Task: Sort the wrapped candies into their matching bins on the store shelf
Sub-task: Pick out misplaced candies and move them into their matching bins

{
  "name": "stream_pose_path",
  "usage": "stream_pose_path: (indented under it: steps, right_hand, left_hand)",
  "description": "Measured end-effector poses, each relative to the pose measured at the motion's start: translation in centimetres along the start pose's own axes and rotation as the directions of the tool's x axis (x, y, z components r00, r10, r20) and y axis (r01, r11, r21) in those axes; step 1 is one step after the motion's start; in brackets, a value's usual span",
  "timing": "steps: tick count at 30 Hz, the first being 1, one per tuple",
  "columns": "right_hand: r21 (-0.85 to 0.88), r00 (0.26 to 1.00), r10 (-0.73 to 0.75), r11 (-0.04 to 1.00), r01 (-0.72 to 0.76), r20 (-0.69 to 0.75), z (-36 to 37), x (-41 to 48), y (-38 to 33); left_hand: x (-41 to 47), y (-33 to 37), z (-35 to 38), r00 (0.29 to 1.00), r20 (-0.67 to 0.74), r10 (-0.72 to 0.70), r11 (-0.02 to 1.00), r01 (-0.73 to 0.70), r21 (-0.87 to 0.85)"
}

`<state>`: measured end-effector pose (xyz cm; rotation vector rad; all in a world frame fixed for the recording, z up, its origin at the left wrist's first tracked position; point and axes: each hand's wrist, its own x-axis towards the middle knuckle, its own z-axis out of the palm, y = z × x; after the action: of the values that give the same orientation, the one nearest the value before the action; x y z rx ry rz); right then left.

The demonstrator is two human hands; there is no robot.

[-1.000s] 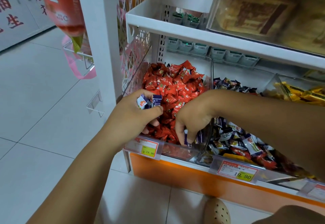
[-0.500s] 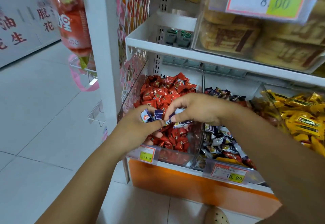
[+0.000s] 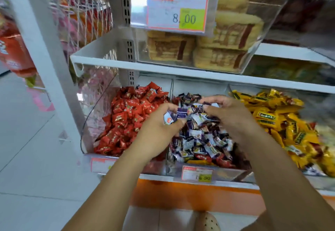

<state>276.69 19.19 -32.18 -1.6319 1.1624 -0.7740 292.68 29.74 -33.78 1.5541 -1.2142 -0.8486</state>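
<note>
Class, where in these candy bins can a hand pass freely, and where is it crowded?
Free: the wedge between the red candies and their bin's left wall, and the gap above them. Crowded: the middle bin, where left hand and right hand hold purple candies.

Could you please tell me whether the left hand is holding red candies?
No, the left hand grips purple-and-white candies, like those in the middle bin.

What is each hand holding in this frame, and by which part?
The left hand grips a few purple-and-white candies bunched between thumb and fingers. Whether the right hand pinches one cannot be told.
</note>
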Motion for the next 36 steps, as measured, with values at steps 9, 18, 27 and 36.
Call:
stream_pose_path:
  steps: [9,18,27,36]
  right_hand:
    - [-0.06,0.997,0.061,0.996,-0.064,-0.047,-2.5,0.9,1.2]
    - [-0.123,0.998,0.026,0.992,-0.032,-0.049,-2.3,0.5,0.5]
    - [-0.287,0.946,-0.233,0.912,0.292,0.225,1.3,-1.1,-1.7]
    - [-0.635,0.783,-0.08,0.538,0.555,0.617,9.6,1.4,-3.5]
  left_hand:
    - [3.2,-0.3,5.4,0.975,0.022,0.219,0.845,-0.202,0.495]
    - [2.7,0.0,2.5,0.962,0.176,0.208,0.853,-0.267,0.449]
    - [-1.6,-4.7,-7.1,0.981,-0.07,0.182,0.783,-0.102,0.614]
    - [-4.1,-8.6,-9.6,0.999,-0.036,-0.024,0.766,0.041,0.641]
